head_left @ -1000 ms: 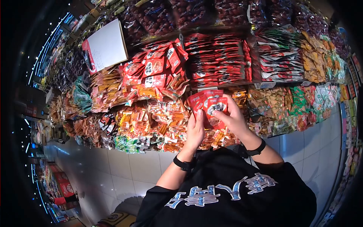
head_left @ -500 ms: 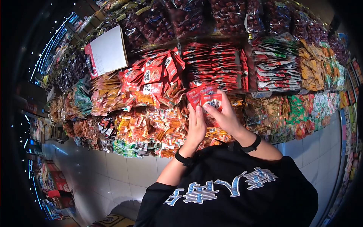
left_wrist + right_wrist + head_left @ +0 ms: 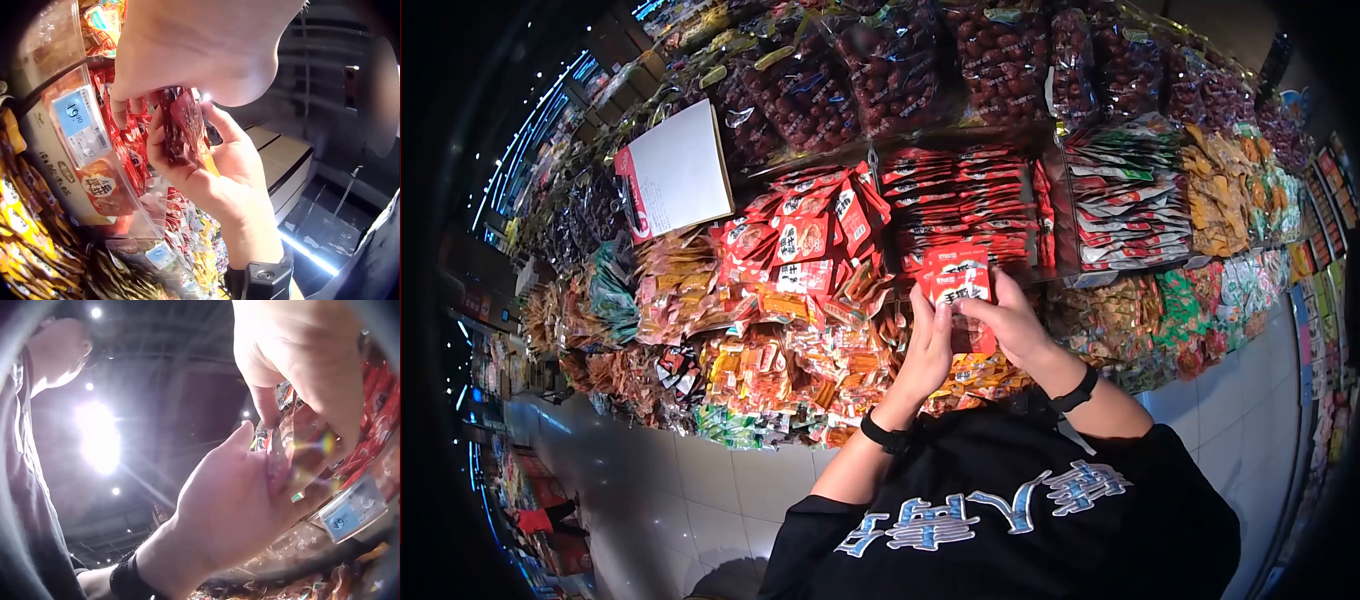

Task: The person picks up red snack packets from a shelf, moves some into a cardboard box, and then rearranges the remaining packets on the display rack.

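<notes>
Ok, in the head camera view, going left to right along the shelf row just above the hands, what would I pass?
White sign board → jumbled red packets → stacked red packets → white-and-green packets → orange snack bags.

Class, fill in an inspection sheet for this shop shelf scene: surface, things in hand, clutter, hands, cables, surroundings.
Surface: clear-fronted shelf bins stacked with red packets; blue price label on one front.
Things in hand: a bunch of red snack packets, held before the bins.
Clutter: loose heaps of mixed snack packets below; white card upper left.
Hands: left hand and right hand both grip the bunch.
Cables: nothing seen.
Surroundings: pale tiled floor; blue-lit aisle at left.
</notes>
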`<control>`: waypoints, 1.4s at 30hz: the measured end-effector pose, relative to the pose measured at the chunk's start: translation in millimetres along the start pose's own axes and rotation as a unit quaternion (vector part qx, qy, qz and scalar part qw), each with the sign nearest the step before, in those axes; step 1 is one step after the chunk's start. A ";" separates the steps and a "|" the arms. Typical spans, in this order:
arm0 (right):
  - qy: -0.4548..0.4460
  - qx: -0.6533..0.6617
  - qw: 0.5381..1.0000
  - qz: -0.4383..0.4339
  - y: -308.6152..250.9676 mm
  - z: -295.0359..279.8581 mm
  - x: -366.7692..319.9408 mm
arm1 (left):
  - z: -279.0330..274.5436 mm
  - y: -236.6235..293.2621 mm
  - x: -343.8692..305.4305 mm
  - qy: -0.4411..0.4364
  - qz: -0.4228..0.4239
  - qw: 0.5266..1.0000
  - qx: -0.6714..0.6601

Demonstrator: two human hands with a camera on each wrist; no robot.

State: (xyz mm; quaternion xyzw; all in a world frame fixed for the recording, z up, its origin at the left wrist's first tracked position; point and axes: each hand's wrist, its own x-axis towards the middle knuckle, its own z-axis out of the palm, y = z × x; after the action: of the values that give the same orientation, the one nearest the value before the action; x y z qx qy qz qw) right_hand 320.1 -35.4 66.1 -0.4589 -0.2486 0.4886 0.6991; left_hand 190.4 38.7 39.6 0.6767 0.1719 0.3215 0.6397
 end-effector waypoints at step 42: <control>0.012 -0.798 0.492 -0.348 -63.7 -30.4 169.7 | -10.6 -47.8 38.1 0.030 0.129 0.825 0.550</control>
State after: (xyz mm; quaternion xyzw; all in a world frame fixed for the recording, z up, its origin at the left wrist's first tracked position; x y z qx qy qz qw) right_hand 441.0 100.7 91.5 -0.7029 -0.6636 -0.2071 0.1507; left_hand 220.0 77.1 0.8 0.9223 0.2501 0.2737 0.1087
